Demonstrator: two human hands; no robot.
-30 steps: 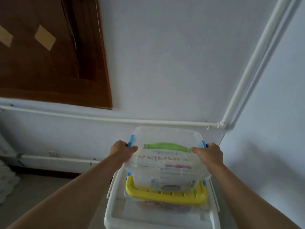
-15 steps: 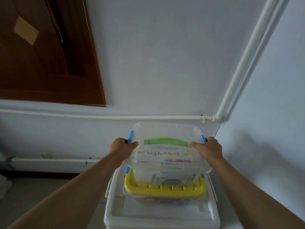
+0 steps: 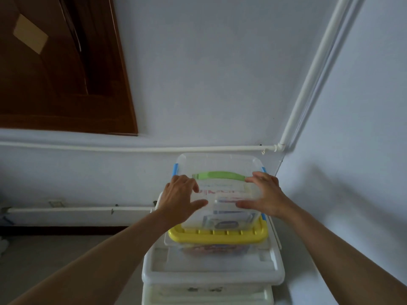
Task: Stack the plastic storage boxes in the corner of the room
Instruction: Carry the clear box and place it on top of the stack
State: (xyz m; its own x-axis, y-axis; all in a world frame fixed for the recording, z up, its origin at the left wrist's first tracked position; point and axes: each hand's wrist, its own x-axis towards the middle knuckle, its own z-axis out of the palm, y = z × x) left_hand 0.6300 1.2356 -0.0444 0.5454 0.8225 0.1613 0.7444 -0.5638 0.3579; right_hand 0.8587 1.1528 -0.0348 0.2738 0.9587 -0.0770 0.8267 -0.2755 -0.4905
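Plainly the chief risk lies in the top of the stack, at lower centre of the frame: the left hand (image 3: 180, 194) lies with fingers spread and nearly straight on the left part of the lid of the clear top box (image 3: 218, 166), thumb reaching toward the middle, gripping nothing; the right hand (image 3: 264, 194) mirrors it on the right part of the lid, fingers likewise extended and flat, so neither hand has hold of the box and both seem only to press or steady it; this box, with blue side latches and a green handle (image 3: 218, 175) across its lid, sits on the yellow-lidded box (image 3: 218, 237), which in turn rests on the large white box (image 3: 211, 274), with another white box edge just visible below that at the bottom of the frame; the top box looks narrower than the yellow lid, and if it is not seated squarely it could, I judge, slide or tip once the hands lift, more so if one hand presses harder than the other; whether it sits level cannot be told from here; the tall, tapering stack might also rock if nudged. Around it: a dark wooden door (image 3: 55, 69) fills the upper left; a white pipe (image 3: 132, 148) runs across the wall behind the boxes; at right a second white pipe (image 3: 308, 71) climbs the corner; the right-hand wall stands close beside the stack, leaving the right arm little room.
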